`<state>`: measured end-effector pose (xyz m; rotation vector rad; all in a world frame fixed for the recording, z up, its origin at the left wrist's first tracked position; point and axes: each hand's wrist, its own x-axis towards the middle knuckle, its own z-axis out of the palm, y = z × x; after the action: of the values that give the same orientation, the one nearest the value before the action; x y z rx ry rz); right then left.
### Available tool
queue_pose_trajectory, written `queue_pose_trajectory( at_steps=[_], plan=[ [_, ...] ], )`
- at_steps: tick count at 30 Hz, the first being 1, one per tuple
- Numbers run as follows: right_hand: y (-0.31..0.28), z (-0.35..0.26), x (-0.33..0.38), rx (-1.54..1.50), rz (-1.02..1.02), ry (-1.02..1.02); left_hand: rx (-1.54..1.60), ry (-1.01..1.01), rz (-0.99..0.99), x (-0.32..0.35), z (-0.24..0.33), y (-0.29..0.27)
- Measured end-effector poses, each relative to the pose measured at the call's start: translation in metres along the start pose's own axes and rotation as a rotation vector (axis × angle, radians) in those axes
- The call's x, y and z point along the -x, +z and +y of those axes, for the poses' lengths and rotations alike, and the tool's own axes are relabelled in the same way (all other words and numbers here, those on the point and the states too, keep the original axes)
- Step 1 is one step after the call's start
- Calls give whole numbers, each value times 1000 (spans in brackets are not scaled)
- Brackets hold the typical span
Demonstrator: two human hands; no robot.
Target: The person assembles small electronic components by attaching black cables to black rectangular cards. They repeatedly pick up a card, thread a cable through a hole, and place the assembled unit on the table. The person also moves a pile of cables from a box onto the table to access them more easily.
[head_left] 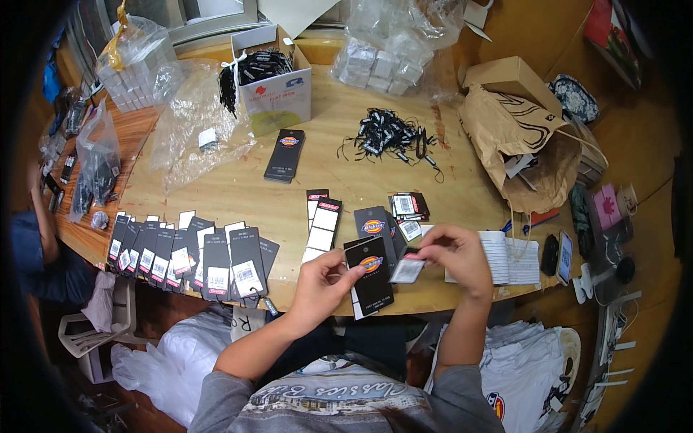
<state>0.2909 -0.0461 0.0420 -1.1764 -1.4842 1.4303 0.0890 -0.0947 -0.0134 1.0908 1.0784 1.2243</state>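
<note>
My left hand (321,283) grips the left edge of a black rectangular hang tag (371,278) with a round orange and red emblem, held just over the near edge of the wooden table (238,191). My right hand (456,254) pinches a small white barcode sticker (407,270) at the tag's right side. Just beyond my hands lie more black tags (374,225) and a small pile of barcode stickers (406,206).
A row of overlapping finished black tags (189,256) lines the table's near left edge. Farther back lie a stack of black tags (285,155), a heap of black strings (390,135), a white carton (278,90), plastic bags, a torn brown paper bag (520,141), a notebook (509,261) and a phone (564,256). Another person's arm (40,238) shows at left.
</note>
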Motion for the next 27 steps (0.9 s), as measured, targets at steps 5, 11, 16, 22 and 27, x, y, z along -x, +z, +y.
queue_pose_trajectory(
  at_steps=[5, 11, 16, 22, 27],
  plan=[
    [43, -7, -12, 462, -139, -303, 22, -34, -30, 3, -6, 1],
    [-54, 29, -104, 855, 600, -89, 275, -72, -63, 6, 9, 0],
    [-85, 69, -145, 1018, 558, 47, 367, -103, -61, 10, 3, -5],
    [-98, 67, -150, 650, 608, -80, 509, -108, -182, 13, 9, -7],
    [-105, 1, -110, -317, 403, -503, 642, -80, -82, 12, 10, -4]
  ],
)
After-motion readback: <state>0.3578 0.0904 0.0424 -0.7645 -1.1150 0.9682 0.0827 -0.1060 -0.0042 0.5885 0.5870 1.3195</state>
